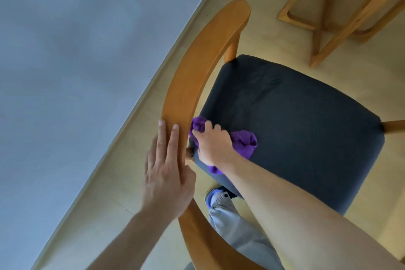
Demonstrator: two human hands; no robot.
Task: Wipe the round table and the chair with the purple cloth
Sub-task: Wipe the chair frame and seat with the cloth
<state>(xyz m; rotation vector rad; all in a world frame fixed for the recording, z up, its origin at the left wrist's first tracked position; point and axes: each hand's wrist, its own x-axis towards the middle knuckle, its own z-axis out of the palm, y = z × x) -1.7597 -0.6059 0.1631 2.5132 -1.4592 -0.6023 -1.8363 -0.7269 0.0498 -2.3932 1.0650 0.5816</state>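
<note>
A wooden chair with a curved backrest (197, 68) and a dark blue-grey padded seat (295, 129) fills the middle of the view. My left hand (166, 173) rests on the top of the backrest with straight fingers. My right hand (213, 144) grips the bunched purple cloth (245, 141) and presses it on the seat's rear corner, close to the backrest. Part of the cloth is hidden under the hand. Only the wooden base of the table (341, 19) shows, at the top right.
A grey-blue wall (76, 72) with a pale skirting board runs along the left, close behind the chair. The floor (269, 35) is pale. My leg in grey trousers and a blue shoe (215, 195) stand beside the seat's near edge.
</note>
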